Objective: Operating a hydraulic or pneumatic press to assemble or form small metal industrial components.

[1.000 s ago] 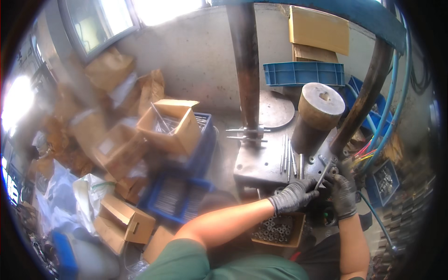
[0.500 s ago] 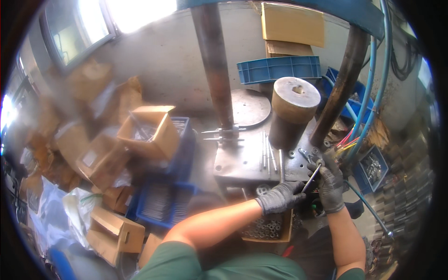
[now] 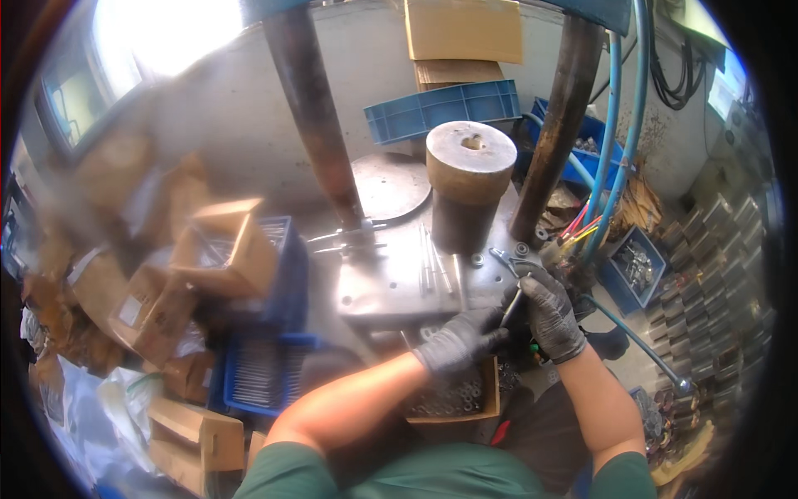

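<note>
My two hands wear dark grey gloves and meet over the front edge of a steel plate [image 3: 374,293]. A thin metal rod [image 3: 513,306] slants between them. My left hand [image 3: 460,339] is closed around its lower end, though blur hides the exact grip. The fingers of my right hand [image 3: 550,314] pinch the rod near its upper end, covering its tip. Just beyond the right fingers lies a small metal fitting [image 3: 502,259] on the plate, with small rings [image 3: 522,249] beside it. Several slim rods [image 3: 427,262] lie further left.
A heavy steel cylinder [image 3: 471,187] stands on the plate between two posts [image 3: 312,116]. Under my hands sits a cardboard box [image 3: 453,419] of small rings. Blue bins [image 3: 291,337] and cartons [image 3: 224,249] crowd the left; a blue bin [image 3: 636,270] and hoses [image 3: 613,125] are at right.
The view has swung right, so the surroundings sit further left. A ring seen at the rod's upper end earlier is now hidden by my right fingers. Both hands stay on the rod.
</note>
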### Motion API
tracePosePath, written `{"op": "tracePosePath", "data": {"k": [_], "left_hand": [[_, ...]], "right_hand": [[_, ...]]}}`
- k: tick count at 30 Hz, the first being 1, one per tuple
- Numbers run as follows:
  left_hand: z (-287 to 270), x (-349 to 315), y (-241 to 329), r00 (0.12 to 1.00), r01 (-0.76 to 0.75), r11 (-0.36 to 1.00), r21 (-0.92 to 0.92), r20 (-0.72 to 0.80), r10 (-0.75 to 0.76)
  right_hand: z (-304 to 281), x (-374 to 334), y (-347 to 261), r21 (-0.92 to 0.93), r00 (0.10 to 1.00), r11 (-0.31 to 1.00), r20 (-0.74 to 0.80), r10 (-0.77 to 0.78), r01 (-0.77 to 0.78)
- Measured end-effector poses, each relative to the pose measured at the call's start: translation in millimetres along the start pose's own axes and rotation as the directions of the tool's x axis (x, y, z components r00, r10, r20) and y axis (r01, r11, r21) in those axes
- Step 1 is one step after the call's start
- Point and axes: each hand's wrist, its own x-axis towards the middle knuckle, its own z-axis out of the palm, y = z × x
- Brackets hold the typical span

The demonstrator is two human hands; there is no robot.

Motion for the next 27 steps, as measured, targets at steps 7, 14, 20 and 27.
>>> {"op": "tracePosePath", "data": {"k": [7,14,20,27], "left_hand": [[1,1,-1,0.997,0.062,0.991,0.119,-0.048,-0.057],[9,-6,0,0.973,0.014,0.997,0.08,-0.23,0.005],[-8,-1,18,0.959,-0.006,0.745,0.667,-0.207,0.193],[-80,6,-31,0.741,-0.007,0.678,0.735,-0.451,0.497]], "right_hand": [[2,-2,1,-0.086,0.997,0.996,-0.072,-0.006,0.0],[8,-12,27,-0.015,0.996,0.998,0.065,0.064,-0.064],[-4,-7,20,-0.315,0.937,0.892,0.239,-0.254,0.323],[-88,-7,-3,-0.711,0.745,0.253,0.555,-0.37,0.656]]}}
